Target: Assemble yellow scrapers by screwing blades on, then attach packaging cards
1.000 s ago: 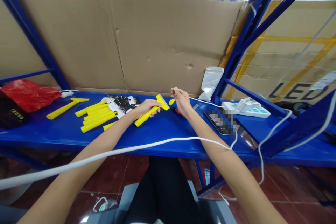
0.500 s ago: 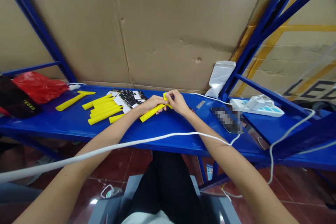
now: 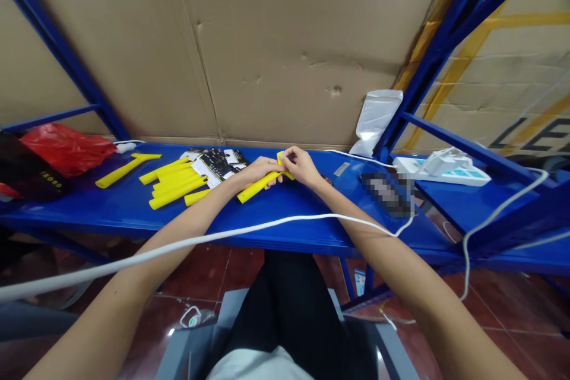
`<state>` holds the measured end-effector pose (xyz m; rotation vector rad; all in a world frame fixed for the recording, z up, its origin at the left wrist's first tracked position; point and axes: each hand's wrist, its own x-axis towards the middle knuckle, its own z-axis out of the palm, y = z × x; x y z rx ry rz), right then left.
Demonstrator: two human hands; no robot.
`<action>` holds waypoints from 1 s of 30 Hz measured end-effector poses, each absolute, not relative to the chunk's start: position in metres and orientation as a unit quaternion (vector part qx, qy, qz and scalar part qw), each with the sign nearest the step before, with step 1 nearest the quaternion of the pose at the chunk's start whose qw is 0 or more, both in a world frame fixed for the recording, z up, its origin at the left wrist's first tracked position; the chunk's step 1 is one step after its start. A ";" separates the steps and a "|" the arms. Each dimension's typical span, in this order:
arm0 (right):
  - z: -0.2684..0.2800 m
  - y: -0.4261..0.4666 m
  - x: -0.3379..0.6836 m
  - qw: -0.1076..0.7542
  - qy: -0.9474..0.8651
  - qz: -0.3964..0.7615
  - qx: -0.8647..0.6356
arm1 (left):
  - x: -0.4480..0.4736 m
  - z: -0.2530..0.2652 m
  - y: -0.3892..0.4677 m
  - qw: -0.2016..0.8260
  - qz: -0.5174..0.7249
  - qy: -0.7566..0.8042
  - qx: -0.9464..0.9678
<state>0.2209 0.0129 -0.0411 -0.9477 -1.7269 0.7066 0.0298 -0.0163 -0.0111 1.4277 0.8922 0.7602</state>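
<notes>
The left hand [image 3: 263, 170] is closed around a yellow scraper [image 3: 255, 190], its handle slanting out below the grip toward the person, while the right hand [image 3: 301, 165] has thumb and fingers pinched together on the head end; whether they also hold a small part cannot be told. Left of the grip lie printed cards [image 3: 212, 166] and a row of yellow handles [image 3: 176, 187]; to its right, a metal strip [image 3: 342, 168]. The step in hand looks like close work on the head, calling for a firm left hold and careful right fingertips.
</notes>
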 end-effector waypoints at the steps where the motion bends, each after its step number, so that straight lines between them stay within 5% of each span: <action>1: -0.041 0.014 0.221 0.505 -0.706 0.304 -0.393 | 0.029 -0.011 -0.016 0.599 0.326 0.388 0.620; 10: -0.033 0.013 0.226 0.492 -0.638 0.433 -0.403 | 0.027 -0.001 -0.018 0.578 0.287 0.411 0.644; 22: -0.029 0.011 0.236 0.489 -0.606 0.466 -0.420 | 0.027 -0.005 -0.015 0.538 0.337 0.395 0.664; 30: -0.029 0.018 0.237 0.516 -0.564 0.477 -0.434 | 0.020 -0.012 -0.010 0.161 0.399 0.307 0.849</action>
